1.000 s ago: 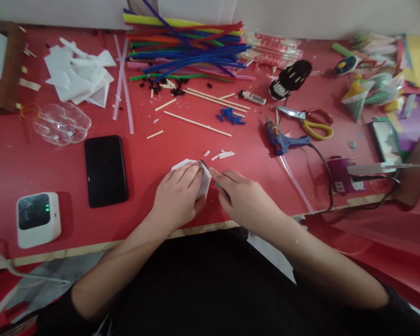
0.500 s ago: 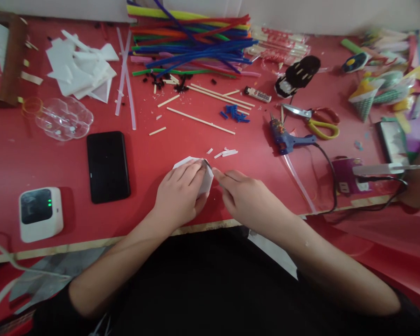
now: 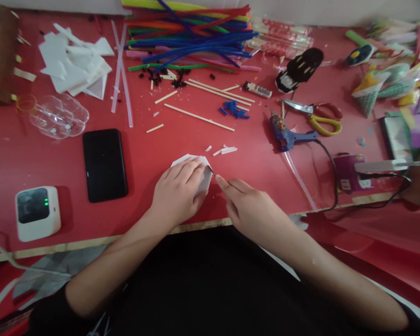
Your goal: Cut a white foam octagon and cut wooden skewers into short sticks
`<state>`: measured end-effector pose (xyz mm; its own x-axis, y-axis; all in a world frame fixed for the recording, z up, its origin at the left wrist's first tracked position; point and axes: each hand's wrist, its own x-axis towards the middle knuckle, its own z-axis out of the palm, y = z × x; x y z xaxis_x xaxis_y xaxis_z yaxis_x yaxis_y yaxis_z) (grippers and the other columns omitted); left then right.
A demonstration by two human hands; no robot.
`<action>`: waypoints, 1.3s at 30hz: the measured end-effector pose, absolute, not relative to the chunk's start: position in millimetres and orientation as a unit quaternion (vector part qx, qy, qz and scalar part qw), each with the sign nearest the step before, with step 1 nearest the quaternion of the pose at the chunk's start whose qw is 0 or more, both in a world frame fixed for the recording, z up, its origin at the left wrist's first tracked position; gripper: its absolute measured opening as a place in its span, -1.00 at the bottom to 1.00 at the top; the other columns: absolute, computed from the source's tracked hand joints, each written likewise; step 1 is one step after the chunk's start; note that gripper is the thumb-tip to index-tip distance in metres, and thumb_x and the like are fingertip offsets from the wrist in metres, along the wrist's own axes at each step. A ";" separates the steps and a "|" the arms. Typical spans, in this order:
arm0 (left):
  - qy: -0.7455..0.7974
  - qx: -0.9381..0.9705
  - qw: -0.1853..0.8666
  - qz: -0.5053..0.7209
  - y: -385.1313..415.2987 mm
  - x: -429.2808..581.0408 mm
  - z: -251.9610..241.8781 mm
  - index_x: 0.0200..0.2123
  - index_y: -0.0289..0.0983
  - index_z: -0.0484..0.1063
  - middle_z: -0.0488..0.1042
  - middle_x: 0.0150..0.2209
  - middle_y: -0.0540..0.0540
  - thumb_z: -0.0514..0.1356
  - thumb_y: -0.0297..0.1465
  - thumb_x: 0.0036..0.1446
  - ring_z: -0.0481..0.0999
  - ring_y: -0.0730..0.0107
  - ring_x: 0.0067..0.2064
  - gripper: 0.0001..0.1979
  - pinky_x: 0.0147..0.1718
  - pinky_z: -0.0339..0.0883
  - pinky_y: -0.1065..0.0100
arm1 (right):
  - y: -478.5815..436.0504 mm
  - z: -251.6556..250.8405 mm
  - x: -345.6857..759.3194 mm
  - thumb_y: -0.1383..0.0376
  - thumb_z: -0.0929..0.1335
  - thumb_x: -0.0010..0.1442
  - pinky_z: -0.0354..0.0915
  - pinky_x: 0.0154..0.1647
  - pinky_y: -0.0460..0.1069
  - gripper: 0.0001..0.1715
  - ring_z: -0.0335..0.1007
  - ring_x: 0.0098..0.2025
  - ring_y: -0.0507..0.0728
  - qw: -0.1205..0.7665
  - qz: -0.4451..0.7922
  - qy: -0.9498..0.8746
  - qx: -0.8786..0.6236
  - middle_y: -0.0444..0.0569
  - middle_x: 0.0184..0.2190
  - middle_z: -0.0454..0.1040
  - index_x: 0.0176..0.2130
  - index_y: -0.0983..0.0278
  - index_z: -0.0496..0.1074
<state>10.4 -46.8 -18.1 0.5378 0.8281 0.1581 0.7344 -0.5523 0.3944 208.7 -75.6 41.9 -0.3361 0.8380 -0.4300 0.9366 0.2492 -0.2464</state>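
My left hand [image 3: 178,191] lies flat over a white many-sided sheet [image 3: 203,183], its fingers stretched out and pressing the sheet to the table. Much of the sheet is hidden under it. My right hand [image 3: 250,203] is closed around a thin dark craft knife blade [image 3: 210,170], whose handle is covered by the fingers. The blade touches the sheet's right edge. Just beyond the sheet, small white offcut strips [image 3: 227,150] are scattered on the red table.
Wooden sticks [image 3: 199,116] and blue bits [image 3: 235,110] lie farther back. A glue gun [image 3: 287,135] and scissors [image 3: 313,114] are at right. On the left are a black phone [image 3: 105,165], a white device [image 3: 38,212] and white scraps [image 3: 73,65]. Pipe cleaners [image 3: 192,39] are piled behind.
The blade has slid slightly down and right along the sheet's edge, with my right hand drawn a little nearer to me. My left hand still presses the sheet.
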 end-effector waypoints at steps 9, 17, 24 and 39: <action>0.450 0.866 0.145 0.162 -46.6 10.5 -17.7 0.22 -0.37 0.37 0.43 0.27 -0.29 0.19 -0.28 0.23 0.42 -0.10 0.27 -0.47 0.14 0.40 -0.02 | -93.5 37.7 216.3 0.47 0.22 0.30 0.45 -0.44 0.03 -0.31 0.56 -0.34 0.17 0.085 -0.212 0.786 0.575 0.16 -0.06 0.56 0.38 0.40 0.24; 0.415 0.877 0.176 0.167 -42.4 4.2 -17.4 0.24 -0.47 0.34 0.38 0.29 -0.36 0.14 -0.44 0.16 0.29 -0.09 0.36 -0.44 0.33 0.22 -0.04 | -85.5 47.2 251.2 0.41 0.23 0.32 0.47 -0.06 0.08 -0.42 0.58 -0.13 0.18 -0.027 -0.288 0.772 0.567 0.09 -0.13 0.60 0.28 0.32 0.38; 0.383 0.885 0.173 0.198 -44.8 -3.5 -12.3 0.20 -0.42 0.32 0.33 0.31 -0.35 0.10 -0.55 0.05 0.18 -0.12 0.40 -0.41 0.36 0.08 -0.12 | -83.7 47.1 259.6 0.37 0.26 0.30 0.42 -0.27 0.01 -0.44 0.53 -0.32 0.12 -0.107 -0.216 0.748 0.619 0.02 -0.25 0.57 0.25 0.32 0.41; 0.500 0.843 0.147 0.136 -53.0 -6.0 -12.3 0.39 -0.49 0.00 0.08 0.41 -0.55 0.23 -0.20 0.23 0.02 -0.33 0.44 -0.18 0.33 0.04 -0.22 | -75.3 18.2 244.0 0.36 0.23 0.31 0.42 -0.29 0.06 -0.42 0.52 -0.27 0.18 -0.084 -0.182 0.753 0.627 0.13 -0.18 0.55 0.26 0.37 0.39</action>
